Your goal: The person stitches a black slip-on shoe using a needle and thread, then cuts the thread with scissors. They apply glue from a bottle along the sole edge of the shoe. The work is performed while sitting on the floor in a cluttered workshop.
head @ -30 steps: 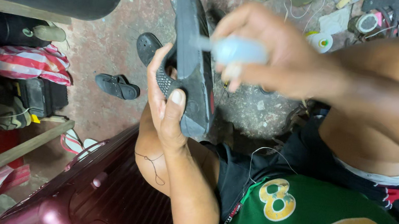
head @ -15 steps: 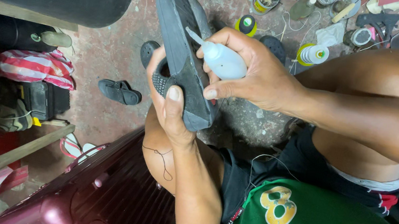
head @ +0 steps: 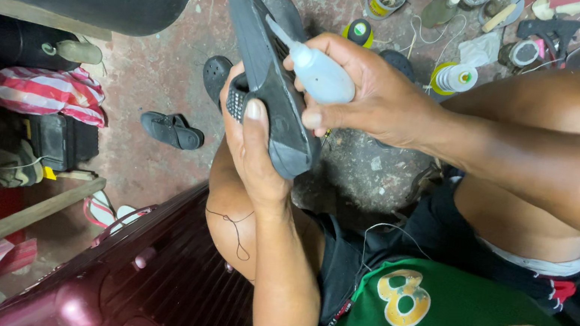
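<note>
Your left hand (head: 255,152) grips a dark grey rubber shoe sole (head: 264,76) from below, fingers curled shut around its lower end, thumb pressed flat on its upper face. The sole tilts up and away from you, above your left knee and the stained concrete floor (head: 165,85). Your right hand (head: 379,96) is closed around a small pale squeeze bottle (head: 321,75), its thin nozzle touching the sole's edge just above your left thumb. A black sandal (head: 171,130) lies on the floor, well apart, left of the sole. A maroon hard-shell suitcase (head: 137,285) sits beside your left leg.
</note>
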